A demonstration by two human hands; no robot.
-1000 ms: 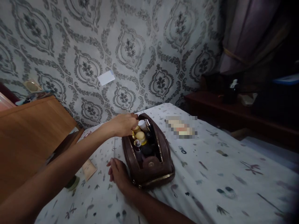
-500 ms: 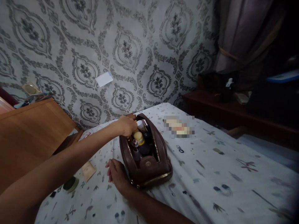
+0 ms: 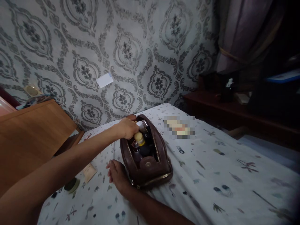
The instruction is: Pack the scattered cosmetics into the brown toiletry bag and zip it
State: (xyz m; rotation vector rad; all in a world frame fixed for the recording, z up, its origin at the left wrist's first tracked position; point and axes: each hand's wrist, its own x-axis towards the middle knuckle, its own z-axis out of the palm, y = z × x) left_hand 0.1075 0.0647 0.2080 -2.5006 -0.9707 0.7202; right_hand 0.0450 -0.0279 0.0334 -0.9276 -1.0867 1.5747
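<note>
A brown leather zip bag [image 3: 152, 168] lies unzipped on the bed, its mouth facing up. Inside are a jar with a pale yellow lid [image 3: 138, 137], a white cap [image 3: 140, 125], a small clear-topped bottle [image 3: 136, 147] and dark containers. My left hand [image 3: 128, 127] reaches over the bag's left rim near the far end, fingers curled down into it; the fingertips and whatever they grip are hidden. Beside the bag's near left corner, my right hand [image 3: 117, 176] rests on the sheet with loosely bent fingers apart, holding nothing.
Left of the bag lie a beige tube [image 3: 89, 172] and a round green jar [image 3: 72, 185]. A pixelated pale item [image 3: 179, 127] is to the right. A wooden cabinet [image 3: 35, 128] stands at left, a dark red shelf [image 3: 208, 104] at right, a patterned wall behind.
My left hand has shifted very slightly to the right over the bag's rim, and the small bottle inside sits a little differently. My right hand stays where it was.
</note>
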